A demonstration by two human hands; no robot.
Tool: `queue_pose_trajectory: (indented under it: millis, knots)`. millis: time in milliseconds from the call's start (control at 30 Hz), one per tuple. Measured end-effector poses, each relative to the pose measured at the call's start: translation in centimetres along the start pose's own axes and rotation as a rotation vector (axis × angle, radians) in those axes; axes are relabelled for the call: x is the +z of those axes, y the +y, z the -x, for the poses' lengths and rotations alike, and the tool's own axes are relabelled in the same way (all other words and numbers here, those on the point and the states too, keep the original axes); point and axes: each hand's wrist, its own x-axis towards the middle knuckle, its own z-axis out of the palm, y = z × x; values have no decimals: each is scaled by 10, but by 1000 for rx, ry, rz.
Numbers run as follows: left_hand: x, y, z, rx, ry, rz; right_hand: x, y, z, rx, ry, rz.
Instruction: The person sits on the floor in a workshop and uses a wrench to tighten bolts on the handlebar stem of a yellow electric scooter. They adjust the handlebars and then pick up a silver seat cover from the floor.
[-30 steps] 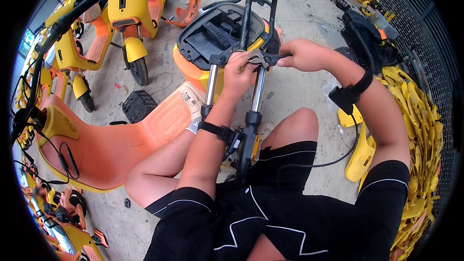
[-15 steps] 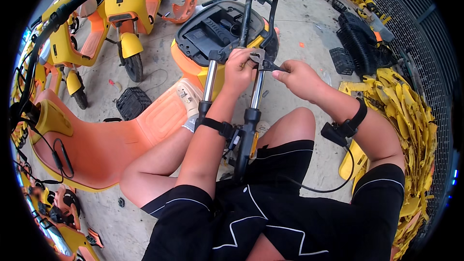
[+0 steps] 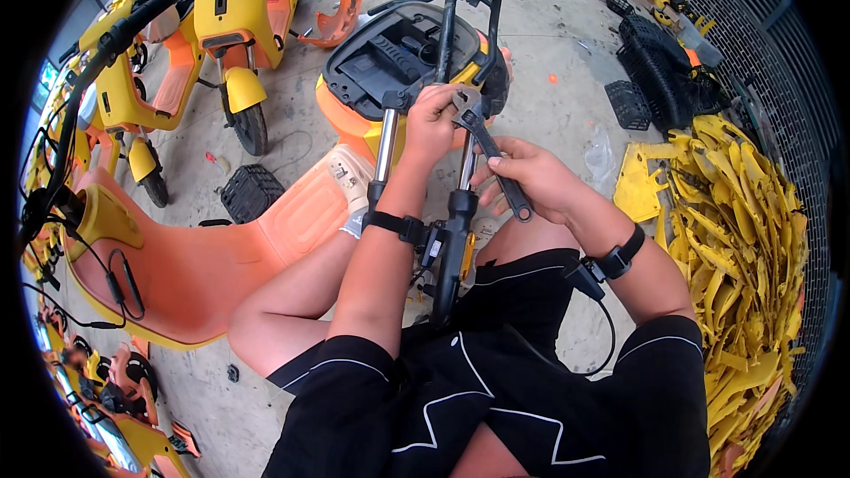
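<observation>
We see a gray, smudgy concrete floor (image 3: 531,26), a dark brick wall (image 3: 704,4) on the right, and bright windows (image 3: 46,84) far left.

At twelve o'clock the left hand (image 3: 430,127) grips the top of a fork (image 3: 460,211); at its four o'clock, the right hand (image 3: 537,179) holds a dark wrench (image 3: 507,186). Yellow panels (image 3: 745,248) heap at three; an orange scooter body (image 3: 208,270) sits toward nine.

The right hand (image 3: 542,179) had room rightward over the floor (image 3: 560,115), up to the yellow panel pile (image 3: 735,257). Leftward, the fork (image 3: 387,143) (left hand (image 3: 432,122) at its top) stood in the way.
</observation>
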Motion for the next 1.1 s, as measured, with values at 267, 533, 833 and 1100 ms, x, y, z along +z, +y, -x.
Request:
queue_pose_trajectory:
  millis: [267, 533, 833, 1100]
  knots:
    - [-8, 19, 9, -150, -126, 15, 1, 11, 0, 40, 2, -138]
    - [-45, 64, 73, -650, -305, 200, 3, 19, -5, -12, 48, -106]
    - [-18, 105, 103, -992, -218, 548, 9, 27, -7, -74, 76, -170]
    - [-17, 92, 118, -1117, 12, 562, 68, 43, -15, -136, 251, -385]
